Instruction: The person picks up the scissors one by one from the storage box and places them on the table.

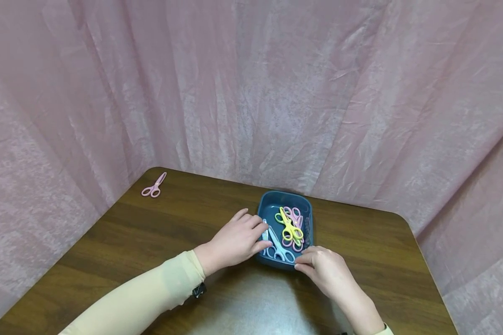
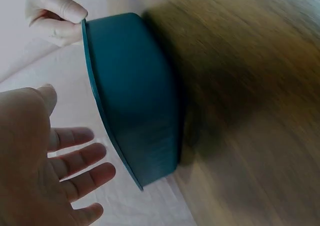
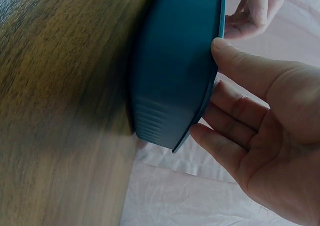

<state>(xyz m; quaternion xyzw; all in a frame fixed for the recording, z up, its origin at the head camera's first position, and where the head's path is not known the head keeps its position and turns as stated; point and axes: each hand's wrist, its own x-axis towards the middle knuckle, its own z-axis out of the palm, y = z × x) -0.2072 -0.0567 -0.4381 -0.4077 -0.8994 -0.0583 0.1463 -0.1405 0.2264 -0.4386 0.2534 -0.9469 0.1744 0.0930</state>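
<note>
A dark teal bin (image 1: 272,208) stands on the table with several plastic scissors inside. Yellow scissors (image 1: 290,226) lie over pink scissors (image 1: 300,222) in its right half, and light blue scissors (image 1: 282,251) lie toward its near left corner. My right hand (image 1: 329,270) pinches the rim at the near right corner, the thumb against the bin's wall (image 3: 175,60) side in the right wrist view. Over the left rim hovers my left hand (image 1: 240,238), its fingers spread loosely and, in the left wrist view, apart from the bin (image 2: 135,85).
Another pair of pink scissors (image 1: 156,186) lies alone near the far left corner of the brown wooden table (image 1: 184,204). Pink curtains (image 1: 276,93) hang close behind the table's far edge and along both sides.
</note>
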